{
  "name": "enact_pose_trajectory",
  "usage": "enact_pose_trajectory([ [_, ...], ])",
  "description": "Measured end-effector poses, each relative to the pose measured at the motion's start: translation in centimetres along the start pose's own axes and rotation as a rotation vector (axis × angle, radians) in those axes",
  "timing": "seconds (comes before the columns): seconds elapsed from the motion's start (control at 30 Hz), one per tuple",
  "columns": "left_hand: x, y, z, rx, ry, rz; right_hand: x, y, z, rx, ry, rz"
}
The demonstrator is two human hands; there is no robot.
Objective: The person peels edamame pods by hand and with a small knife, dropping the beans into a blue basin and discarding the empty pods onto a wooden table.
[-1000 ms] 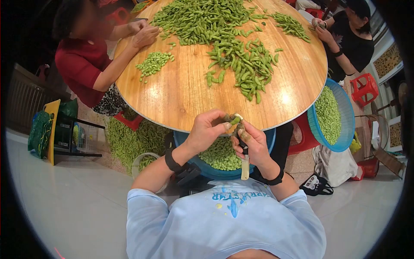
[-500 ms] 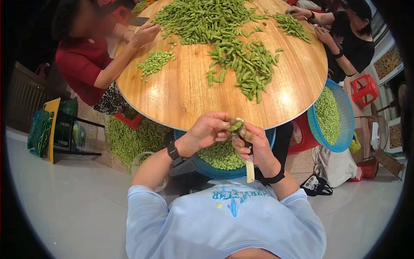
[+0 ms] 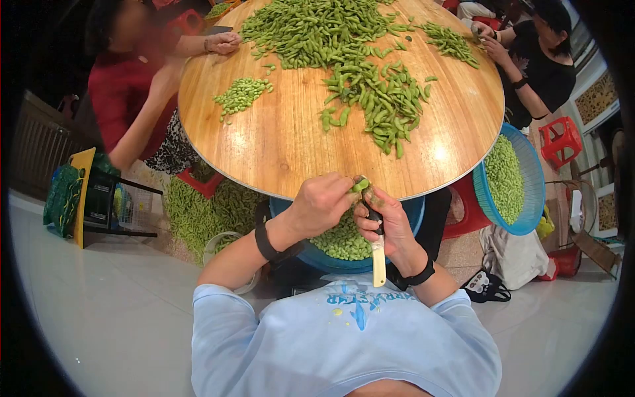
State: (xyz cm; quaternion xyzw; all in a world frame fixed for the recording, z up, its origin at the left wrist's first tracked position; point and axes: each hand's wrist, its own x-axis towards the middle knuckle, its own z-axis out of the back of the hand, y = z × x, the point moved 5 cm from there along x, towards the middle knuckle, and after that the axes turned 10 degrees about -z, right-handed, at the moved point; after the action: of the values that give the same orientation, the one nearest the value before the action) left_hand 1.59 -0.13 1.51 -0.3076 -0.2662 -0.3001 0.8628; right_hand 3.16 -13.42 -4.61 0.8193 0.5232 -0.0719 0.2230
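Note:
My left hand (image 3: 323, 204) is closed, its fingertips pinching a green edamame pod (image 3: 360, 184) above the table's near edge. Close beside it, my right hand (image 3: 391, 225) is wrapped around a tool with a black and cream handle (image 3: 378, 264), which points down towards my shirt. The tool's working end is hidden by the fingers. My right thumb and fingertips meet the pod's other side. Below both hands, a blue basin (image 3: 311, 258) holds shelled green beans (image 3: 347, 239).
On the round wooden table (image 3: 284, 145) lie a large heap of pods (image 3: 317, 33) and a small pile of beans (image 3: 241, 94). A blue basket (image 3: 532, 178) of beans stands right. Pods (image 3: 211, 212) cover the floor left. Two co-workers (image 3: 126, 86) (image 3: 542, 66) sit at the table.
My left hand has turned over, its back now facing up, and the pod is more covered by the fingers. The left co-worker's near arm has drawn back from the table.

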Motion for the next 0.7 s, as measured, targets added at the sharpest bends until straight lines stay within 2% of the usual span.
enact_pose_trajectory([
  [0.07, -0.4, 0.9, -0.1, -0.287, -0.053, 0.181, 0.1, -0.1, -0.1, -0.009, -0.003, 0.021],
  [0.1, -0.4, 0.8, -0.1, -0.288, -0.054, 0.182, 0.1, -0.1, -0.1, -0.019, -0.005, 0.039],
  [0.17, -2.1, 2.5, -1.9, -0.920, -0.082, 0.818, 0.1, 0.2, 0.0, -0.076, -0.026, 0.076],
  [0.2, -2.0, 2.8, -1.7, -0.920, -0.083, 0.816, 0.1, 0.5, 0.0, -0.131, -0.049, 0.114],
  [0.23, -2.3, 3.0, -2.2, -1.181, -0.051, 0.954, 0.1, 0.6, 0.2, -0.132, -0.049, 0.114],
  [0.27, -2.6, 2.7, -2.7, -1.445, -0.015, 1.089, 0.0, 1.0, 0.4, -0.292, -0.100, 0.175],
  [0.3, -2.5, 2.4, -2.8, -1.447, -0.015, 1.089, -0.1, 1.5, 0.6, -0.451, -0.150, 0.236],
  [0.33, -2.4, 2.4, -2.7, -1.255, 0.007, 1.066, 0.0, 1.6, 0.7, -0.453, -0.149, 0.236],
  [0.37, -2.4, 2.3, -2.5, -1.064, 0.029, 1.040, -0.1, 2.0, 0.7, -0.616, -0.213, 0.303],
  [0.4, -2.7, 2.1, -2.9, -1.065, 0.030, 1.043, -0.2, 2.2, 0.7, -0.777, -0.279, 0.369],
  [0.43, -2.6, 2.3, -2.9, -0.889, 0.033, 0.906, -0.1, 2.2, 0.8, -0.776, -0.279, 0.368],
  [0.47, -2.3, 2.2, -2.6, -0.713, 0.035, 0.767, -0.4, 2.8, 0.1, -1.012, -0.359, 0.588],
  [0.5, -2.1, 1.9, -2.5, -0.712, 0.035, 0.768, -0.8, 3.2, -0.7, -1.245, -0.437, 0.810],
  [0.53, -1.4, 1.1, -1.8, -0.551, 0.038, 0.647, -0.8, 3.4, -0.9, -1.243, -0.439, 0.807],
  [0.57, -0.8, 0.4, -1.2, -0.393, 0.043, 0.524, -1.1, 3.7, -1.6, -1.374, -0.445, 0.894],
  [0.6, -0.8, 0.2, -1.3, -0.393, 0.044, 0.524, -1.3, 3.8, -2.3, -1.507, -0.447, 0.983],
  [0.63, -0.6, 0.0, -1.2, -0.349, 0.044, 0.482, -1.2, 3.8, -2.3, -1.508, -0.446, 0.983],
  [0.7, -0.4, -0.6, -1.2, -0.307, 0.045, 0.441, -1.4, 3.5, -2.6, -1.580, -0.427, 1.112],
])
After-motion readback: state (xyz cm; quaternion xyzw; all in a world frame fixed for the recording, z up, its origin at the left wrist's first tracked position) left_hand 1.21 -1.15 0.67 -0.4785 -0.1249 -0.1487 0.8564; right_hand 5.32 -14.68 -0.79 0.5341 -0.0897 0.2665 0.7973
